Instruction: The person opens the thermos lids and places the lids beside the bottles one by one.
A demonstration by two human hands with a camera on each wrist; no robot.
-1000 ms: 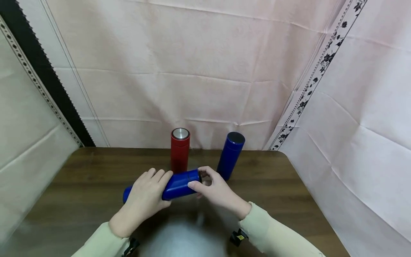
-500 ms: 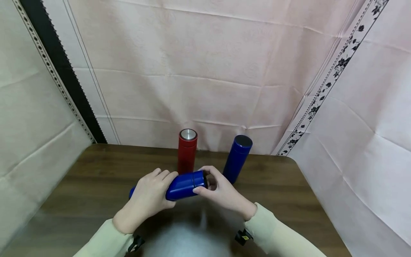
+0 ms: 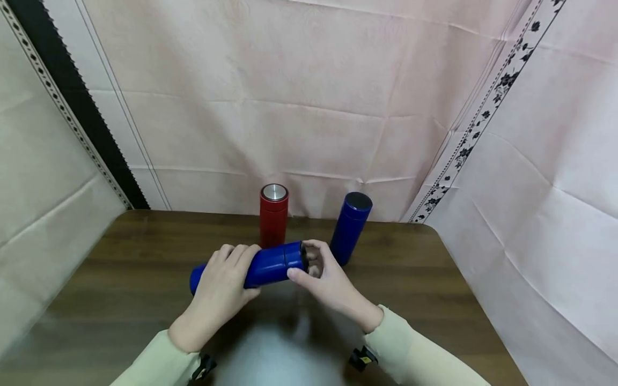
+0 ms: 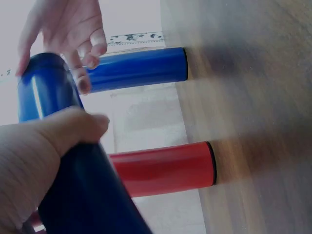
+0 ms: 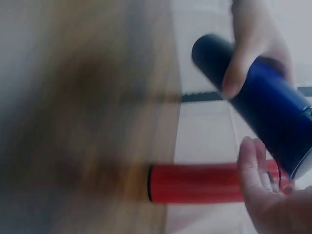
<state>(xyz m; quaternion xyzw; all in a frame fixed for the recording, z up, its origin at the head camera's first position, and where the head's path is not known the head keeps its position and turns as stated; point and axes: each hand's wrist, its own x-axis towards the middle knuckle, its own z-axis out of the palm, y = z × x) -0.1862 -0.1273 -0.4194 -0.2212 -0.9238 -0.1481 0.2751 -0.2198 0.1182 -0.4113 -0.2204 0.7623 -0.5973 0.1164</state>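
My left hand (image 3: 224,284) grips a glossy blue thermos flask (image 3: 270,266) round its middle and holds it tilted above the table, its capped end up to the right. Thumb and fingers of my right hand (image 3: 333,284) pinch loosely at that capped end, with a gap between palm and black lid top. In the left wrist view, the right thumb and index finger lie on opposite sides of the cap, the other fingers off it. Behind stand a red thermos (image 3: 273,221) with a silver lid top and a second blue thermos (image 3: 348,230) with a black one.
The wooden table (image 3: 145,252) ends at a pale cloth backdrop (image 3: 270,107). Cloth also hangs at both sides. The two standing flasks are close beyond the hands, near the table's back edge.
The head view has shifted a little. The held flask's dark lid end shows more now, and the right fingers have moved slightly around it. The standing flasks stay put.
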